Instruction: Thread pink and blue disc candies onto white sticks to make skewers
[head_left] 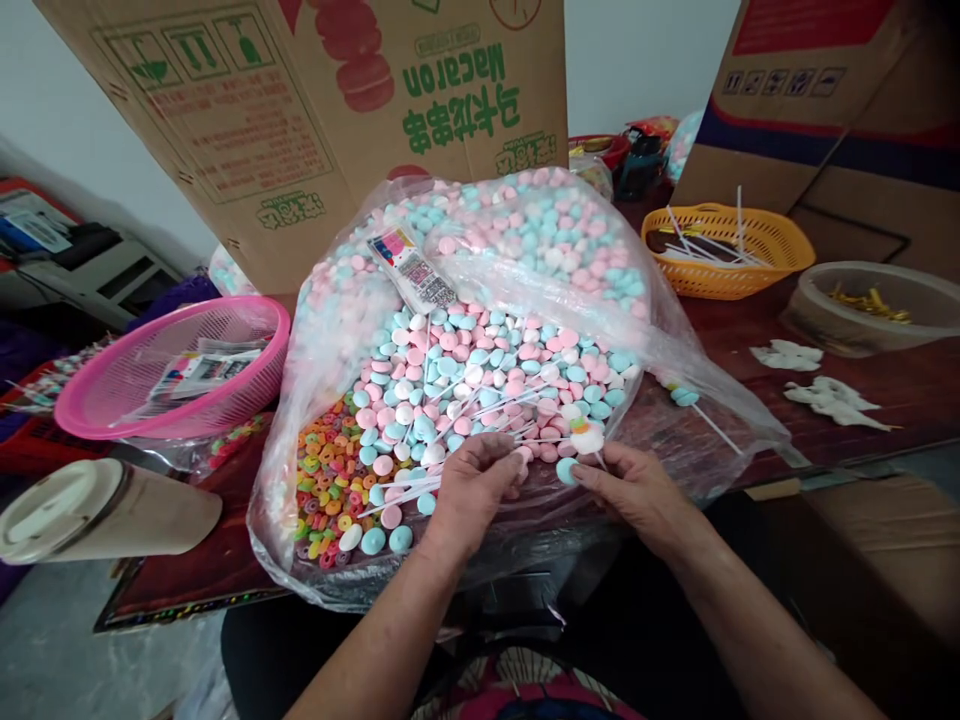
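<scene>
A big clear plastic bag (679, 345) lies open on the table, full of pink, blue and white round candies (480, 370), with coloured ring candies (330, 480) at its near left. My left hand (472, 490) is closed on a white stick (540, 440) with a candy figure (585, 436) at its tip. My right hand (637, 490) pinches a blue candy (567, 470) just below that figure. Several loose white sticks (480, 400) lie among the candies.
A pink basket (112, 385) with packets sits at the left, a lidded cup (97, 510) lies near it. An orange basket (780, 250) of sticks and a round tub (832, 320) stand at the right. Cardboard boxes (300, 110) rise behind.
</scene>
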